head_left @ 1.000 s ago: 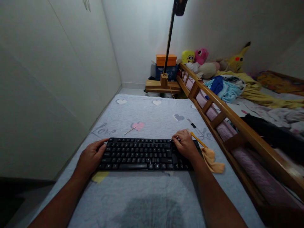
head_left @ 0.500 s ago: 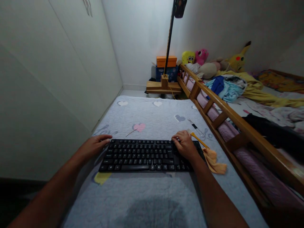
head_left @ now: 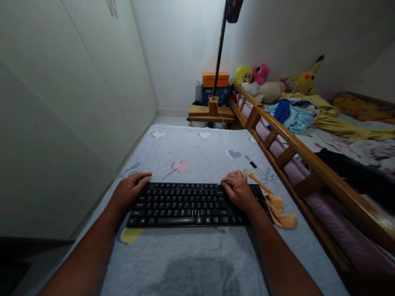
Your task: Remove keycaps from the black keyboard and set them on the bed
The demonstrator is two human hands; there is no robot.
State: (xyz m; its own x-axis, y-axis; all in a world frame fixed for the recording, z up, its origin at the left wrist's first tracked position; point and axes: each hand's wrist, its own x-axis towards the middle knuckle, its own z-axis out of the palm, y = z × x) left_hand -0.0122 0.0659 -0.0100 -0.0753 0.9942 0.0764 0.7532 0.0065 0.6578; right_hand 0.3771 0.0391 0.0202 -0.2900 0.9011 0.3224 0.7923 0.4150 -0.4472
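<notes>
A black keyboard (head_left: 182,205) lies flat on the light patterned cloth (head_left: 185,255). My left hand (head_left: 129,190) is at its upper left corner, thumb and fingers closed together along the edge; the fingertips are partly hidden. Over the right part of the keyboard, my right hand (head_left: 237,189) has its fingers bent and pinched near the top edge; anything between them is too small to make out. Above the keyboard lies a cotton swab (head_left: 170,172). Right of it are a yellow-handled brush (head_left: 259,183), an orange cloth (head_left: 281,211) and a thin tool with a black band (head_left: 253,165).
A wooden bed rail (head_left: 286,142) runs along the right side, with clothes and plush toys behind it. At the far end stands a wooden base (head_left: 212,112) with a black pole, beside an orange box (head_left: 215,79). A pale cabinet (head_left: 77,102) fills the left.
My left hand has moved right, onto the keyboard's upper left corner. My right hand has shifted slightly left. The view has moved a little.
</notes>
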